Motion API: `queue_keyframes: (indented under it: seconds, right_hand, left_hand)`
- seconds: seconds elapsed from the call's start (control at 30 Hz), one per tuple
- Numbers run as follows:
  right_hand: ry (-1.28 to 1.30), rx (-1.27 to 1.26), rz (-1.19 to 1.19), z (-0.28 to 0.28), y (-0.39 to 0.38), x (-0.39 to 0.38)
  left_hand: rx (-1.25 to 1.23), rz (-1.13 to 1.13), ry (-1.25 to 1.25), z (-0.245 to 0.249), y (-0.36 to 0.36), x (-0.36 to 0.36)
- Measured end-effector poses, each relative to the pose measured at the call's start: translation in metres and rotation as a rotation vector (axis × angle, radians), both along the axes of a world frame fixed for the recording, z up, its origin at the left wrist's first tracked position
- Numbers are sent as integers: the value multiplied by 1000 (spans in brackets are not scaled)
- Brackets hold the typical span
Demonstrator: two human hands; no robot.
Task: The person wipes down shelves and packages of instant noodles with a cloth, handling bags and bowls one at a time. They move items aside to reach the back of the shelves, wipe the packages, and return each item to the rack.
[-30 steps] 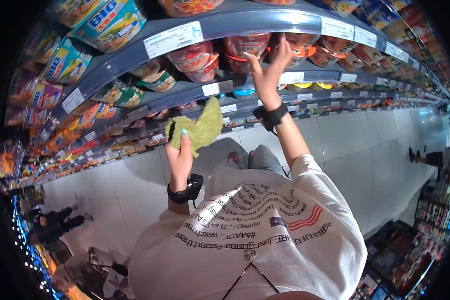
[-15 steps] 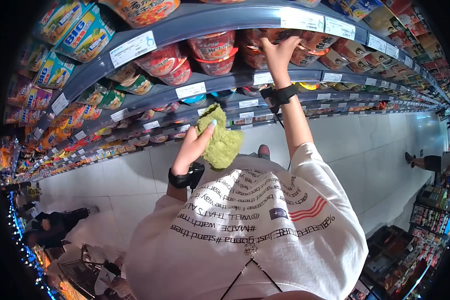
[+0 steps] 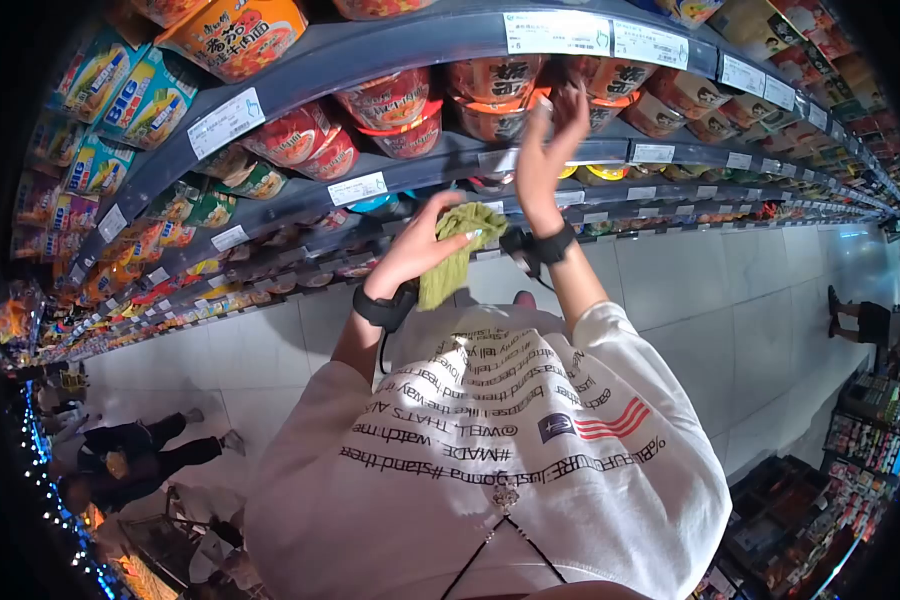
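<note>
The green cloth [image 3: 448,275] hangs from my left hand [image 3: 418,245], whose fingers are wrapped round its upper part, just in front of the lower shelf edges. My right hand [image 3: 550,150] is raised at the upper shelf with its fingers apart and nothing in it. Its fingertips are near stacked orange and brown noodle bowls [image 3: 492,90]; whether they touch is unclear. Red noodle bowls [image 3: 395,105] stand to the left on the same shelf. Both wrists wear black bands.
Shelf rails with price tags [image 3: 555,34] curve across above and below my hands. Blue noodle packs [image 3: 150,95] are at the upper left. A person in dark clothes [image 3: 120,455] is at the lower left, and another person's legs [image 3: 855,318] show at the right.
My right hand has come down and back from the bowls on the shelf, its fingers apart. My left hand has moved up and right with the cloth, nearer my right wrist.
</note>
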State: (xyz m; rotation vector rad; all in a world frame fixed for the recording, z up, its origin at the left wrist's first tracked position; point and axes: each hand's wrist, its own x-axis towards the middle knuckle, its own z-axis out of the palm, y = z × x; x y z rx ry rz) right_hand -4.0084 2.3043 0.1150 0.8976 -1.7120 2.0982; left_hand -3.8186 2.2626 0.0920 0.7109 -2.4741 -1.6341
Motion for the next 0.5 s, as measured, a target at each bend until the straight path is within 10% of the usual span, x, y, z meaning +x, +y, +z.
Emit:
queue_keyframes:
  seconds: [0.07, 0.5]
  right_hand:
    - [-201, -41, 117, -22, 17, -9]
    - [-339, 253, 269, -55, -12, -16]
  left_hand:
    - [-326, 59, 200, 3, -6, -19]
    - [-340, 212, 14, -17, -50, -102]
